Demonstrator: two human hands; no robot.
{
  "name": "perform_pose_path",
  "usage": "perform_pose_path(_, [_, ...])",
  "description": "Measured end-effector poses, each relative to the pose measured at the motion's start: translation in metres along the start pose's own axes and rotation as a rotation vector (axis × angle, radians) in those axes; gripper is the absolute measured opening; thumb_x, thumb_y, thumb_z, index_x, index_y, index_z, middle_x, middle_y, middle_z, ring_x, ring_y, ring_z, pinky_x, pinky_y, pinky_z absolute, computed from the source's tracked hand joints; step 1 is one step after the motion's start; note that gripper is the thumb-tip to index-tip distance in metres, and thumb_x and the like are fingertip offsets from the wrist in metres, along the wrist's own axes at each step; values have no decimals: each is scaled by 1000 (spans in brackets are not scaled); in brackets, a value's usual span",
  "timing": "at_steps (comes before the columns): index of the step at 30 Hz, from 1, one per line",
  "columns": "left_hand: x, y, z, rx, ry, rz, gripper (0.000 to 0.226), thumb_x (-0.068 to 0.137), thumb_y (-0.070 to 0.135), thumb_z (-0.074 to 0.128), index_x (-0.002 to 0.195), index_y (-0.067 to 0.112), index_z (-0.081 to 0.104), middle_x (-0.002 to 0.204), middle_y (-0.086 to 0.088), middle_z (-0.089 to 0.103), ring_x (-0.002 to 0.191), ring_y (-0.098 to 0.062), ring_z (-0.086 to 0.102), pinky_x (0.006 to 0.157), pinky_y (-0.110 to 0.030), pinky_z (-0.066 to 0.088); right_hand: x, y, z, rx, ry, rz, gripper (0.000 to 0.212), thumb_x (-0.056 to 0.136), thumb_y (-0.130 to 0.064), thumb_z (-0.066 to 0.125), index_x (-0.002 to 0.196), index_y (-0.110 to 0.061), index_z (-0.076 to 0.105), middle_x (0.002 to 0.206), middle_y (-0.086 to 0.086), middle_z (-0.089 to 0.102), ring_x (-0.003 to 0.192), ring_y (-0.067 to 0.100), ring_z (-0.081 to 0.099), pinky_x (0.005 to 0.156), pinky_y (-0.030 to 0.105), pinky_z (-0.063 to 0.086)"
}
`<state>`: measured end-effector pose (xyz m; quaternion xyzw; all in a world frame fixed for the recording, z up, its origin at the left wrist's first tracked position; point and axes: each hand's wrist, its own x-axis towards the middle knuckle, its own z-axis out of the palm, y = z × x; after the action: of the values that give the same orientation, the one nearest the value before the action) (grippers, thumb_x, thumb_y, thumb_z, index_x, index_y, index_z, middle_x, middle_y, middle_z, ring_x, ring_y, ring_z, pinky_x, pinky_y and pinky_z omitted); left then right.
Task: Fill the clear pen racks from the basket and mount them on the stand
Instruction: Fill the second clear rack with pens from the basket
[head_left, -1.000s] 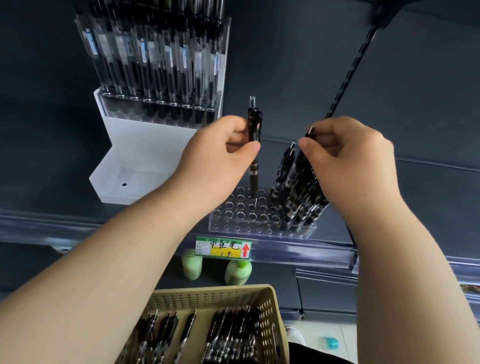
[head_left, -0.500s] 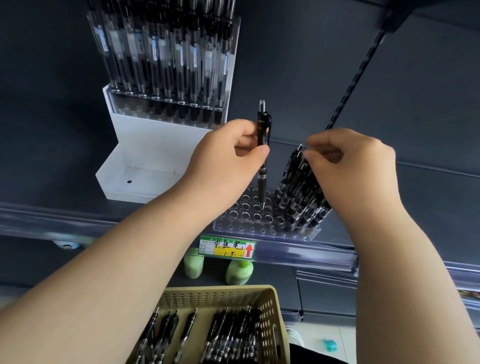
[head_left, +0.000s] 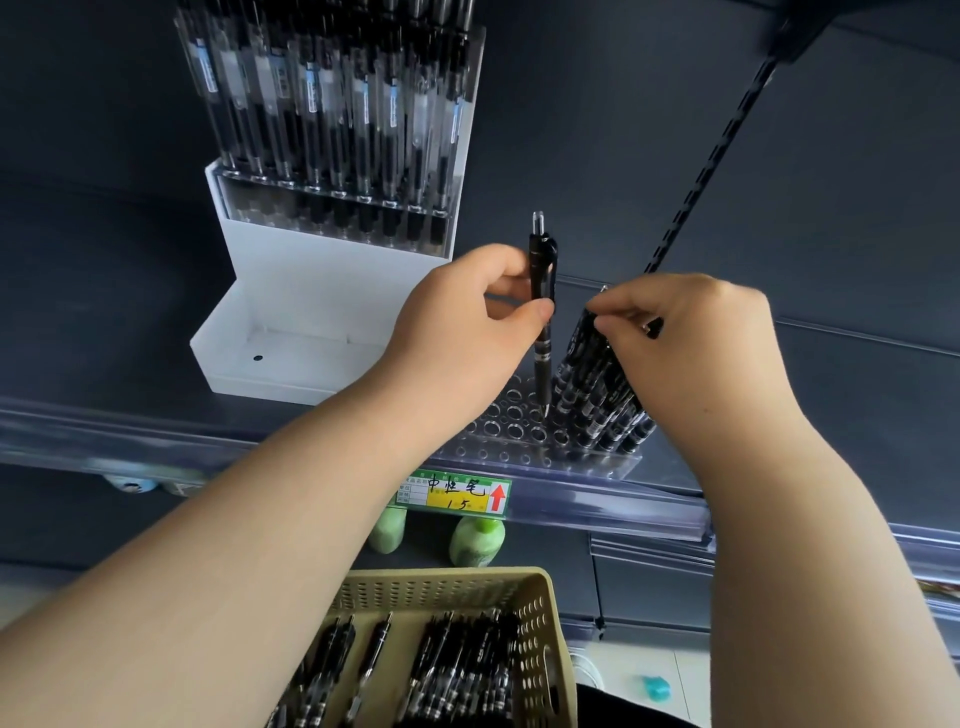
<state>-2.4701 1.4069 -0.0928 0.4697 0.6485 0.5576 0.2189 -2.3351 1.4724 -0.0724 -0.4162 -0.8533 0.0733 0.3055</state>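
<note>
Head view, looking forward and down at a shop shelf. Pinching a black pen (head_left: 543, 364) upright between thumb and fingers of the left hand (head_left: 467, 322), tip down just over an open hole of the clear pen rack (head_left: 509, 428). Curling the fingers of the right hand (head_left: 691, 338) round the tops of the racked pens (head_left: 597, 395), a leaning bundle filling the rack's right end. Hands near each other above the rack, not touching.

Set at the front edge of the dark shelf, with the rack's left holes unfilled. Up and left of the rack, a white stand (head_left: 311, 312) with a bare lower step and a filled rack (head_left: 332, 104) of clear-barrelled pens on its upper step. Just below the rack, on the clear shelf strip (head_left: 597, 506), a green and yellow price label (head_left: 457, 493) with a red arrow. Further below, two pale green bottles (head_left: 478, 540) on the lower shelf, then the tan perforated basket (head_left: 441, 577) holding loose black pens (head_left: 462, 665). Up and right of the rack, a black slotted rail (head_left: 711, 156) climbing to the top corner.

Blocking the rack's left front corner, the left forearm; covering its right end, the right hand and wrist. Down and right of the rack, a small teal object (head_left: 655, 688) on the pale floor, too blurred to identify.
</note>
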Motion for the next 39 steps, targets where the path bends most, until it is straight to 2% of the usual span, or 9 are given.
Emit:
perform_pose_path(2, [-1,0,2,2,-14,13,19,85,18,66,102,25,63,92,11,67,83,-6,66,85,-34,53,0,-1,3,-3,21,-18,17,85,-9,63,94,-18,74,93,0,72,94,21,63,90,38,47])
perform_pose_path(4, [-2,-1,5,9,-37,32,20,84,17,67,100,27,63,91,13,67,81,-3,65,84,-29,53,-1,-1,4,-9,44,-29,17,84,-9,64,93,-18,75,91,0,72,95,25,62,90,45,46])
perform_pose_path(9, [-5,-5,14,34,-89,94,21,83,15,68,96,30,60,89,16,65,77,3,63,76,-17,51,0,3,2,2,59,-4,17,83,-12,64,93,-21,74,89,-3,72,92,21,60,86,30,43])
perform_pose_path(13, [-7,-9,22,40,-108,143,21,82,10,68,98,23,65,85,13,66,76,2,62,75,-11,49,0,5,0,14,54,19,20,83,-12,62,95,-23,73,89,-5,71,93,18,59,81,23,40])
perform_pose_path(17, [-8,-16,30,66,-127,156,24,82,7,68,102,20,66,86,8,66,75,-1,60,73,-9,47,-2,5,-5,56,67,27,21,83,-9,60,94,-21,73,90,-4,71,93,20,61,86,31,46])
perform_pose_path(21, [-8,-24,34,155,-137,119,23,81,12,69,94,28,61,80,15,63,75,1,60,68,-3,43,-2,7,-6,79,58,55,19,85,-11,61,96,-22,73,88,-6,69,95,20,61,89,37,47])
perform_pose_path(28, [-9,-31,37,301,-179,123,15,84,15,67,98,19,62,83,15,62,78,-3,60,70,-9,44,-3,9,-7,96,60,69,19,85,-12,61,97,-22,72,79,-11,61,92,20,61,87,36,48])
perform_pose_path(35, [-13,-30,43,395,-201,210,19,86,15,65,104,14,61,95,-1,68,88,-20,62,79,-35,49,-2,9,-4,78,53,55,21,86,-11,58,98,-21,72,92,-5,70,93,17,62,87,32,48])
perform_pose_path(39, [-14,-29,43,401,-178,199,18,86,18,65,104,14,61,96,0,68,89,-18,62,80,-35,50,-2,11,-3,77,62,56,21,86,-11,58,97,-22,72,87,-7,69,91,16,62,84,30,49])
